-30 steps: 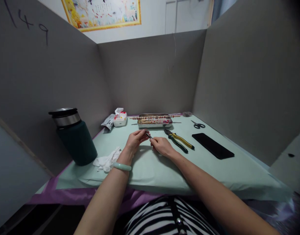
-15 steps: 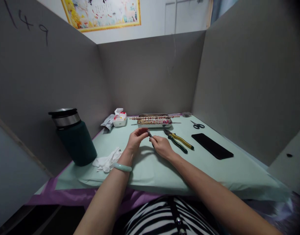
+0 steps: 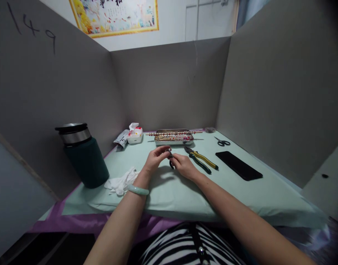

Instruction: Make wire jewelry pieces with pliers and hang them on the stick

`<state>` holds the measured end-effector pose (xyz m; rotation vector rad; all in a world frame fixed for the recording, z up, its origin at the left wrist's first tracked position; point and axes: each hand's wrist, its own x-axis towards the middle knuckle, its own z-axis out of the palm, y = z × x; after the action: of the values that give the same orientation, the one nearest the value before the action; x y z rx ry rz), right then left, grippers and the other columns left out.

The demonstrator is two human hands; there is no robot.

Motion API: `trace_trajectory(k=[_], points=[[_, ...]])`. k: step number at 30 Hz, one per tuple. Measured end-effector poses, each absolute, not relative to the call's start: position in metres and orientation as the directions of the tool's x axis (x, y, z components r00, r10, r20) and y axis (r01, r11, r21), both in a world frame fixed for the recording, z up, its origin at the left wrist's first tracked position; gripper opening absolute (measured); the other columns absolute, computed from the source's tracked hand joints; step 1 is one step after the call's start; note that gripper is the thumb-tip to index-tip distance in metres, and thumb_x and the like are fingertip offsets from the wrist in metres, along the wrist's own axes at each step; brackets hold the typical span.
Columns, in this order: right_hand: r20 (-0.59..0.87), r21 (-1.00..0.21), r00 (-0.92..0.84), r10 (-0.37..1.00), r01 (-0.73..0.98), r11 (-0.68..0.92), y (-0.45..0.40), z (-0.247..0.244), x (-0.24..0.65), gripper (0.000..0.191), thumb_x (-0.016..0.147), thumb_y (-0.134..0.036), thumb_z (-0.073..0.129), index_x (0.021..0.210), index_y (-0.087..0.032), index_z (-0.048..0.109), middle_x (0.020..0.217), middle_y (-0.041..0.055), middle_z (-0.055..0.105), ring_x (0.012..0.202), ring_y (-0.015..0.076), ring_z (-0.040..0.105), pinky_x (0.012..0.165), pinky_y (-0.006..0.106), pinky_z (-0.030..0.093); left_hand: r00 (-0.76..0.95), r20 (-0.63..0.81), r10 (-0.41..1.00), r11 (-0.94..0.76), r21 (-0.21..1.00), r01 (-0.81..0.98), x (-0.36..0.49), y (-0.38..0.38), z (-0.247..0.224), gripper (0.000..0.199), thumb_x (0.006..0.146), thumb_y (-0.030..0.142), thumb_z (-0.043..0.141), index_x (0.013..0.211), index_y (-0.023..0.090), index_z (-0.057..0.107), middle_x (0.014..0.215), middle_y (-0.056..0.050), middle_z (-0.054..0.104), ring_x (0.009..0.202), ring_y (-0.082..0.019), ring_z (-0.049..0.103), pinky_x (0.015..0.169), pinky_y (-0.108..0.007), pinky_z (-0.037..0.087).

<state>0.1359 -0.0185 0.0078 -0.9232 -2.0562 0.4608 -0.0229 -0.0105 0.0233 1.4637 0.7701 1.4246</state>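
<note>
My right hand (image 3: 184, 165) is closed round small dark-handled pliers (image 3: 171, 164); a curved handle shows below the fingers, and the jaws point up and left. At their tip, my left hand (image 3: 155, 159) pinches something small and shiny (image 3: 168, 149), too tiny to name. Both hands meet above the green cloth, with a pale green bangle (image 3: 138, 190) on the left wrist. Beyond them stands a metal tray (image 3: 173, 142) of small red and gold beads, with a beaded stick (image 3: 155, 134) lying across it.
Larger pliers (image 3: 203, 158) with yellow and green handles lie right of my hands. Farther right are scissors (image 3: 222, 141) and a black phone (image 3: 238, 165). A dark green flask (image 3: 86, 162), crumpled white tissue (image 3: 121, 182) and a white box (image 3: 135, 135) stand left. Grey partitions (image 3: 169, 84) enclose the table.
My left hand has shifted slightly right, its fingers reaching farther over the tip of the pliers. The right hand has turned a little, and more of the dark handle shows below it.
</note>
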Motion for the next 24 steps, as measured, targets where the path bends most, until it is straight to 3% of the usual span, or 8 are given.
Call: trace_trajectory(k=[7, 12, 17, 20, 24], points=[[0.477, -0.680, -0.440, 0.760, 0.363, 0.637, -0.0189, 0.0104, 0.1403, 0.029, 0.090, -0.029, 0.037, 0.074, -0.016, 0.057, 0.065, -0.0009, 0.055, 0.062, 0.0114, 0.048, 0.063, 0.022, 0.035, 0.155, 0.427, 0.891, -0.417, 0.904, -0.092, -0.0213, -0.0123, 0.0236, 0.034, 0.065, 0.033, 0.073, 0.092, 0.014, 0.067, 0.087, -0.006, 0.068, 0.074, -0.015, 0.060, 0.073, -0.028, 0.047], [0.463, -0.707, -0.506, 0.728, 0.284, 0.648, -0.0174, 0.0089, 0.1407, 0.034, 0.092, -0.032, 0.035, 0.078, -0.014, 0.060, 0.067, 0.0000, 0.057, 0.060, 0.0104, 0.047, 0.062, 0.022, 0.036, 0.369, 0.324, 0.871, -0.335, 0.942, -0.034, -0.0193, -0.0140, 0.0219, 0.046, 0.067, 0.038, 0.071, 0.104, 0.012, 0.063, 0.067, -0.002, 0.062, 0.055, -0.011, 0.053, 0.058, -0.025, 0.044], [0.451, -0.740, -0.498, 0.741, 0.255, 0.622, -0.0140, 0.0061, 0.1400, 0.039, 0.093, -0.036, 0.034, 0.078, -0.013, 0.062, 0.070, 0.0022, 0.060, 0.061, 0.0107, 0.049, 0.063, 0.022, 0.037, 0.428, 0.329, 0.842, -0.391, 0.918, 0.064, -0.0191, -0.0122, 0.0200, 0.039, 0.072, 0.047, 0.063, 0.088, 0.012, 0.067, 0.060, -0.002, 0.059, 0.056, -0.012, 0.051, 0.057, -0.023, 0.041], [0.429, -0.750, -0.494, 0.756, 0.272, 0.603, -0.0138, 0.0084, 0.1413, 0.037, 0.092, -0.034, 0.035, 0.076, -0.014, 0.062, 0.072, 0.0023, 0.061, 0.063, 0.0111, 0.049, 0.063, 0.022, 0.037, 0.379, 0.364, 0.851, -0.426, 0.900, 0.093, -0.0200, -0.0133, 0.0225, 0.037, 0.072, 0.044, 0.065, 0.093, 0.013, 0.067, 0.068, -0.004, 0.063, 0.063, -0.014, 0.055, 0.061, -0.024, 0.044], [0.406, -0.759, -0.491, 0.770, 0.288, 0.584, -0.0155, 0.0130, 0.1422, 0.036, 0.091, -0.032, 0.036, 0.074, -0.014, 0.062, 0.070, 0.0017, 0.059, 0.062, 0.0109, 0.047, 0.062, 0.022, 0.036, 0.264, 0.403, 0.876, -0.412, 0.911, -0.023, -0.0228, -0.0157, 0.0268, 0.041, 0.073, 0.042, 0.064, 0.106, 0.017, 0.066, 0.099, -0.010, 0.067, 0.086, -0.019, 0.061, 0.077, -0.028, 0.047]])
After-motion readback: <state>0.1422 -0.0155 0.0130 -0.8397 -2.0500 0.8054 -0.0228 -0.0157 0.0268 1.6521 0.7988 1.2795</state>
